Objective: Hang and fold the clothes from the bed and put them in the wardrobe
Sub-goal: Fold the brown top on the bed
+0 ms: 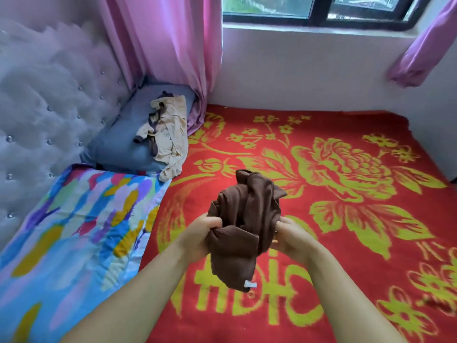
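Left hand: fingers curled tight into a bunch of the brown garment, gripping it at its lower left. Right hand: fingers pinch the cloth's right edge, thumb side toward the camera. Both hold the garment up off the bed, in front of the body, above the red floral blanket.

Garment is crumpled, twisted on itself, one end rising in a knot-like peak, another hanging down with a small white tag at the bottom. Kind of garment cannot be told; no collar or sleeve reads clearly.

Further out: a beige garment with dark trim lies rumpled on a blue-grey pillow near the tufted headboard; a multicoloured quilt lies to the left, just beside the blanket. Pink curtain and window beyond. Wardrobe not in view.

Step in hand, as judged: sorting out the brown piece before folding or hanging. Next move calls for finding two matching corners or seams, shaking it open, then laying it flat on the blanket. The beige piece is not yet dealt with.
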Motion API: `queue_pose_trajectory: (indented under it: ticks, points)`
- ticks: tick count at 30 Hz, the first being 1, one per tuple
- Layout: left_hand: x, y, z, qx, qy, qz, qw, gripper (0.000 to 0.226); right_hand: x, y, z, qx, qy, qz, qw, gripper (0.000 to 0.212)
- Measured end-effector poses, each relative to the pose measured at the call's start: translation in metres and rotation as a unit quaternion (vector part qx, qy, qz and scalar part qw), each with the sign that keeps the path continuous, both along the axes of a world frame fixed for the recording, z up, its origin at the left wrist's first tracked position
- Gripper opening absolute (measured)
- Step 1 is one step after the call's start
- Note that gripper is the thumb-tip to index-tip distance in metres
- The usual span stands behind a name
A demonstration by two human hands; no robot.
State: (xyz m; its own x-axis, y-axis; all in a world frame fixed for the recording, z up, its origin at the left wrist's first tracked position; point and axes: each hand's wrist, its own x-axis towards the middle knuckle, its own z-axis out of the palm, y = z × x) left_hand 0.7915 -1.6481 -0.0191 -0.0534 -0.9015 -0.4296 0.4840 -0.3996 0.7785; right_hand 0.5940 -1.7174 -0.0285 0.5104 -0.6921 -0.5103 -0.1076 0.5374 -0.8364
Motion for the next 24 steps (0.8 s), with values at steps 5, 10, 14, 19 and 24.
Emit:
queue_pose_trajectory:
  ticks: [5,10,14,19,24]
  points:
    - [0.002,-0.003,0.026,-0.076,-0.076,-0.069,0.992,0.042,0.000,-0.013,0.018,-0.012,-0.095,0.027,0.995,0.045]
    - [0.005,-0.013,0.039,-0.109,-0.228,-0.109,0.961,0.047,0.009,-0.014,0.038,-0.059,-0.153,-0.048,0.985,0.029]
    - [0.005,-0.017,0.052,-0.094,-0.349,-0.058,0.931,0.069,0.008,-0.016,0.059,-0.147,-0.125,-0.116,0.974,0.032]
    - [-0.008,-0.027,0.085,-0.227,-0.358,-0.116,0.898,0.067,0.019,-0.005,0.083,-0.226,-0.075,-0.036,0.971,0.017]
    - [0.004,-0.030,0.093,-0.233,-0.230,-0.150,0.933,0.044,0.006,0.005,0.125,-0.317,-0.003,0.013,0.948,0.011]
